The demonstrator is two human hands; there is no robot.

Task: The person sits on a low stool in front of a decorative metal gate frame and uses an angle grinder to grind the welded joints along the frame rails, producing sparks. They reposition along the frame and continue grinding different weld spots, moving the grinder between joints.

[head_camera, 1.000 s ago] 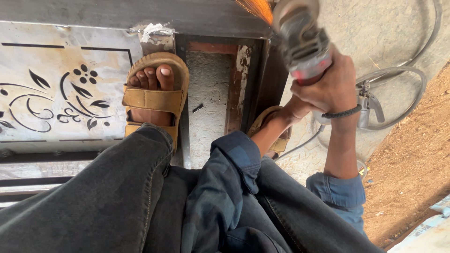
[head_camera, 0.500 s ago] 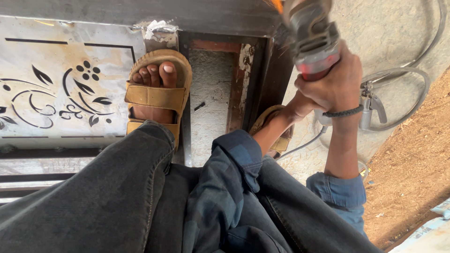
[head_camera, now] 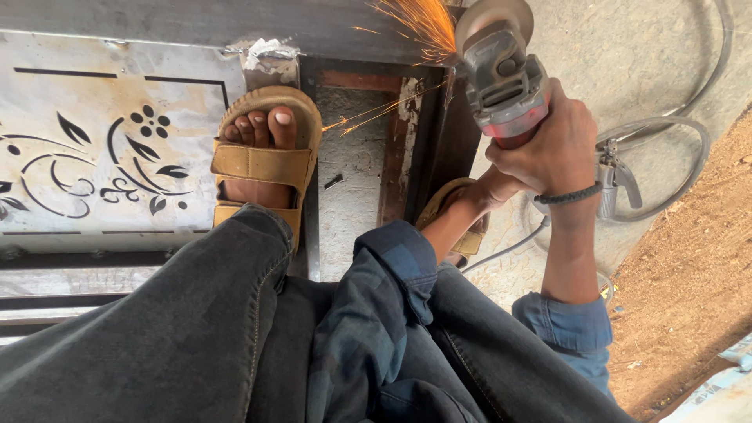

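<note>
Two hands work one tool over a big metal frame [head_camera: 439, 133], the largest thing in view, lying flat beneath and to the left of them; its dark, rusty tube runs right under the tool. Further left of the hands sits a pale sheet panel [head_camera: 94, 149] cut with leaf and flower shapes. Nearer, left of the hands, a foot in a tan sandal [head_camera: 262, 164] stands on the frame, and a second sandal [head_camera: 462, 227] shows just below the left hand. Right of the hands, grey hose or cable loops [head_camera: 666, 141] lie on the concrete, with red earth [head_camera: 689, 258] beyond.

An angle grinder [head_camera: 501, 78] is raised just above the hands, its disc end against the frame's top bar, where orange sparks [head_camera: 415, 23] spray out to the left. Judging by its metal head and thick body, it looks fairly heavy and quite rigid, and likely to jerk when the disc bites; the safe hold is around the body behind the red band, well clear of the disc.

That is where the right hand [head_camera: 548, 141] sits, fingers wrapped fully round the body, a dark braided band at its wrist. Tucked below and behind it, the left hand [head_camera: 489, 188] is mostly hidden; it seems to brace the tool's rear end, though how far it is closed cannot be told.
</note>
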